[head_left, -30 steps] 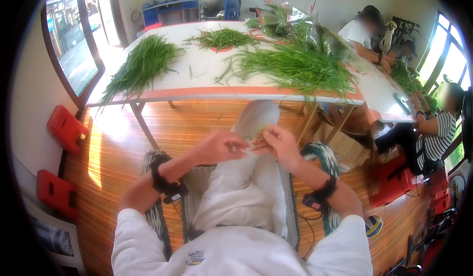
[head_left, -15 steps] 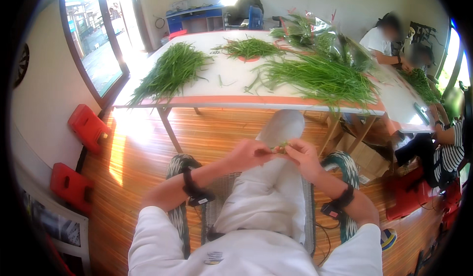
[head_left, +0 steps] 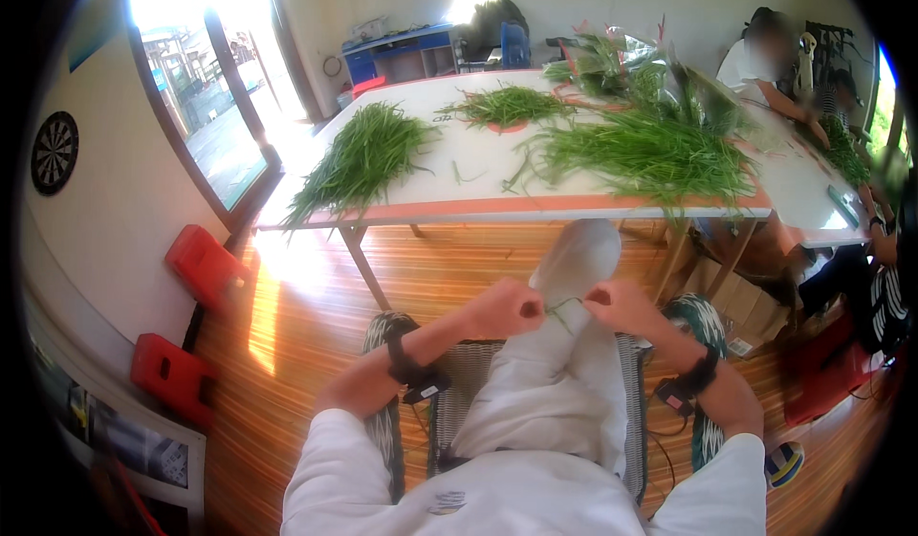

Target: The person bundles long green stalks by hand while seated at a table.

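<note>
Above my crossed legs, my left hand (head_left: pixel 507 308) and my right hand (head_left: pixel 622 306) are a short way apart, both with fingers closed. A thin green plant strand (head_left: pixel 564 312) spans the gap between them, pinched by the right fingertips and meeting the left fist. Beyond my knees, a table (head_left: pixel 469 187) with a white top and orange edging bears leafy greens: a long-bladed heap (head_left: pixel 363 158) at left, a smaller pile (head_left: pixel 507 106) behind, and a wide heap (head_left: pixel 645 158) at right, some blades hanging over the front edge.
Plastic-wrapped bunches (head_left: pixel 669 91) stand at the table's back right. Two co-workers sit on the right, one in a white shirt (head_left: pixel 741 67) handling greens. Red stools (head_left: pixel 196 268) line the left wall. Cardboard boxes (head_left: pixel 746 306) and a ball (head_left: pixel 784 464) are on the floor at right.
My hands have drawn apart, and the green strand now shows stretched between them. The whole view has shifted slightly, so the room appears further right.
</note>
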The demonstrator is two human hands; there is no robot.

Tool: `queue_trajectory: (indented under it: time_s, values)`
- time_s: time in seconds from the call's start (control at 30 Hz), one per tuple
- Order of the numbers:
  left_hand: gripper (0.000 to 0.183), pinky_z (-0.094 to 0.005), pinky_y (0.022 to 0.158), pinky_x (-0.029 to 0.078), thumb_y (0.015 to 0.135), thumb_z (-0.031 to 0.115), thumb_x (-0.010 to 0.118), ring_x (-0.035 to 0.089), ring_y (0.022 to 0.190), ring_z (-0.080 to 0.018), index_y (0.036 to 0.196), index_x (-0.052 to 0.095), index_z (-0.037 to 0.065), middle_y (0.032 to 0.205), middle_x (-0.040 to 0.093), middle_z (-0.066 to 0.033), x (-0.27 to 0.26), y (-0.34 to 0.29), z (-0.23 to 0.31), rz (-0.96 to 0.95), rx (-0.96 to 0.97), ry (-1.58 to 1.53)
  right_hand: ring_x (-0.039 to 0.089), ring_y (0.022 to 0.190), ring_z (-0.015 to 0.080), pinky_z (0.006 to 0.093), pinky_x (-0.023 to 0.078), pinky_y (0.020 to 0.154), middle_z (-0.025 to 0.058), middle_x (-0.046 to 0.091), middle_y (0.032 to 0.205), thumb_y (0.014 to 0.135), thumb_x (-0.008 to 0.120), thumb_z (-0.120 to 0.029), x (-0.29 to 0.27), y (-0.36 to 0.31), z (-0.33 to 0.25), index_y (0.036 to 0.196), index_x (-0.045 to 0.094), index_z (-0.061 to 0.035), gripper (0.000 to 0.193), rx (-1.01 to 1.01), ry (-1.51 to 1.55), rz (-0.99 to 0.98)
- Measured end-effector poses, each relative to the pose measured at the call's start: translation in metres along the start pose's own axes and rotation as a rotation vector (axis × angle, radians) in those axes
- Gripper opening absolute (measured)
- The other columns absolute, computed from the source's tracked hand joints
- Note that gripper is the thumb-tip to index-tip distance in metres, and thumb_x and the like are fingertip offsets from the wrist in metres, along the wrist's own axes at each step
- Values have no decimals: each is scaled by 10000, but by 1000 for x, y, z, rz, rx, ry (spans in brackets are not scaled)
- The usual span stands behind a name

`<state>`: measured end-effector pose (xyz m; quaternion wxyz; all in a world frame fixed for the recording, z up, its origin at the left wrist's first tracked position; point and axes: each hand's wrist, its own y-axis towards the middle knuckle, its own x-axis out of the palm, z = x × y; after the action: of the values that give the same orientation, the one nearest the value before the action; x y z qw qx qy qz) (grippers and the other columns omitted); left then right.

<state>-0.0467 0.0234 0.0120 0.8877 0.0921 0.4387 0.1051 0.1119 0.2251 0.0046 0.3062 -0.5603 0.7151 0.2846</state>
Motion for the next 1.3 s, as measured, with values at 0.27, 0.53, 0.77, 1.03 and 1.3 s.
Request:
queue_trajectory:
  time_s: [0.27,0.53,0.77,1.03,1.3]
  values:
    - [94,-375,570,445,718,111,638,574,625,-282,717,570,46,651,562,-94,6,-4,10,-54,126,69,496,1160,325,383,387,987,198,495,1278,683,699,-160,8,-3,-19,1298,444,-34,677,-559,-285,119]
    - [91,-378,572,454,738,124,649,588,630,-275,751,582,63,670,581,-79,13,-6,24,-135,219,65,580,1045,314,356,436,911,190,592,1142,816,684,-210,19,-16,-36,1367,360,-21,667,-477,173,-222]
    - [84,-362,563,459,747,123,643,598,628,-255,766,588,62,696,593,-79,15,-6,17,-139,240,100,659,699,239,325,492,645,141,667,804,834,657,-157,18,-6,-14,1158,591,-56,346,-465,173,-268]
    - [69,-345,572,477,740,100,636,610,642,-249,768,595,53,698,596,-78,10,-7,16,-159,200,90,595,557,175,285,456,541,100,608,628,849,645,-190,13,-8,-21,917,658,-38,167,-442,184,-286]
    - [64,-336,583,471,726,84,639,603,656,-246,744,585,54,700,593,-70,14,-7,15,-198,199,78,560,523,205,313,443,533,110,607,635,860,617,-190,17,-6,-14,920,661,-50,159,-464,152,-255]
